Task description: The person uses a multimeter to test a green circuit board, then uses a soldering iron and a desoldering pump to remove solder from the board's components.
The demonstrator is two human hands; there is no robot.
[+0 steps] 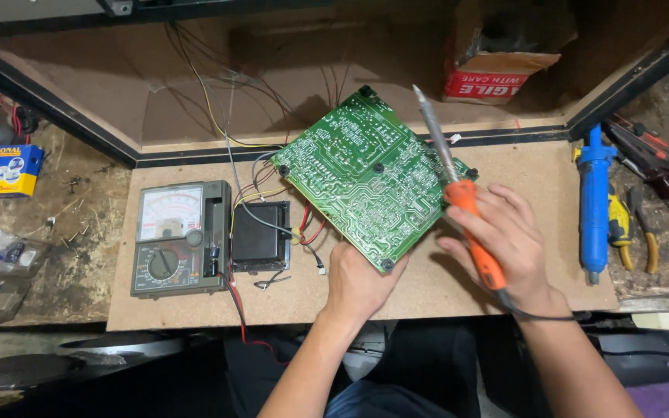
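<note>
A green circuit board [361, 174] is tilted up over the brown workboard, solder side facing me. My left hand [359, 280] grips its near corner from below. My right hand [505, 240] holds a soldering iron with an orange handle [472, 232]; its metal tip [427, 112] points up and away, just off the board's right edge. Wires run from the board to a black box [259, 236] lying beside it.
A grey analog multimeter [178, 236] lies left of the black box, with red and black leads. A blue desoldering pump [594, 197], pliers [644, 224] and cutters [663, 174] lie at the right. A cardboard box [497, 66] stands at the back; a small blue box [5, 170] at far left.
</note>
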